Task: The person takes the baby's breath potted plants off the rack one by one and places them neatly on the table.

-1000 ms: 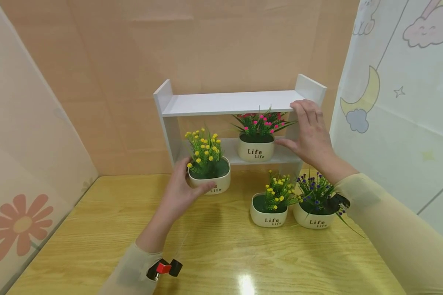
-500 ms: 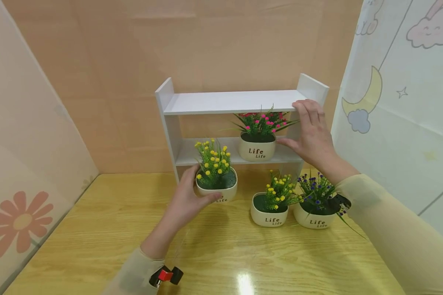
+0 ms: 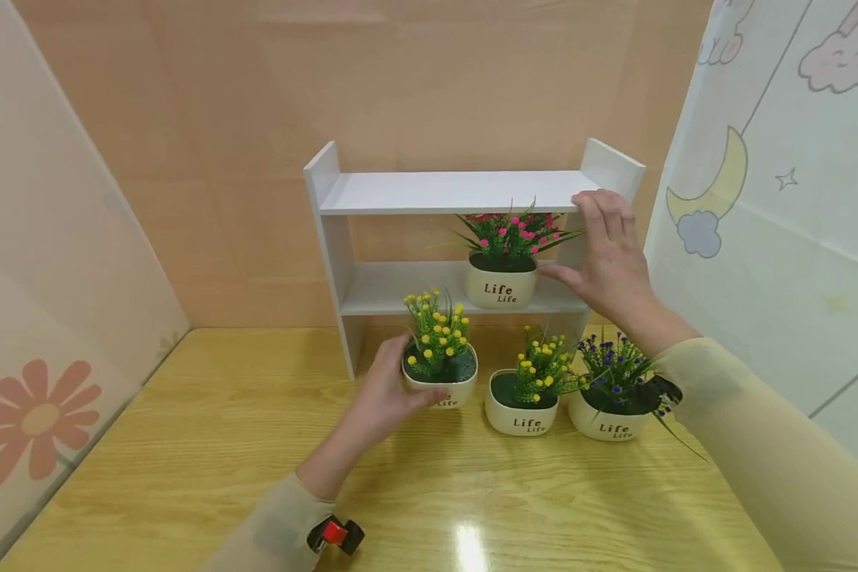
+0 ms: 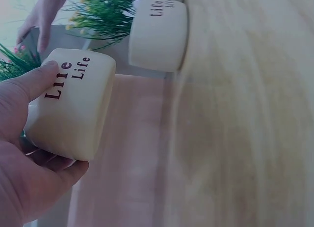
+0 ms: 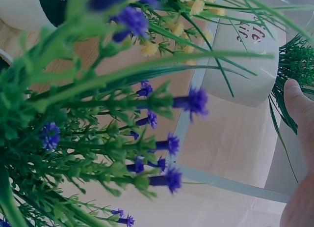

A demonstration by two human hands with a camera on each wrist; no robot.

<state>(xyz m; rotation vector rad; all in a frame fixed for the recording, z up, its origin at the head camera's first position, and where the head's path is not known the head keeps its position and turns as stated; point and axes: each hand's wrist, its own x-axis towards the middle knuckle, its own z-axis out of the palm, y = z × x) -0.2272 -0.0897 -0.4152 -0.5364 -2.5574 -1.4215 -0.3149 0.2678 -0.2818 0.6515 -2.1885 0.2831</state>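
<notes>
My left hand (image 3: 386, 397) grips a cream oval flowerpot (image 3: 461, 389) of yellow artificial flowers, thumb across its lettered front and fingers round its side. In the left wrist view this flowerpot (image 4: 73, 104) hangs above the tabletop. My right hand (image 3: 611, 258) rests its fingertips on the front edge of the white shelf's (image 3: 457, 191) top board, at the right end. Its thumb points at the side of a pink-flowered pot (image 3: 500, 286) on the middle board; whether they touch I cannot tell. In the right wrist view purple flowers (image 5: 191, 103) cover much of the scene.
A second yellow-flowered pot (image 3: 522, 417) stands on the wooden table (image 3: 200, 445), right of the held one. Beside it, under my right forearm, is a purple-flowered pot (image 3: 608, 425). A peach backdrop (image 3: 436, 87) rises behind the shelf; a patterned panel (image 3: 779, 262) stands at right.
My left hand has carried the yellow-flowered pot rightward and down, away from the shelf's left side toward the other yellow-flowered pot. My right hand has stayed at the shelf.
</notes>
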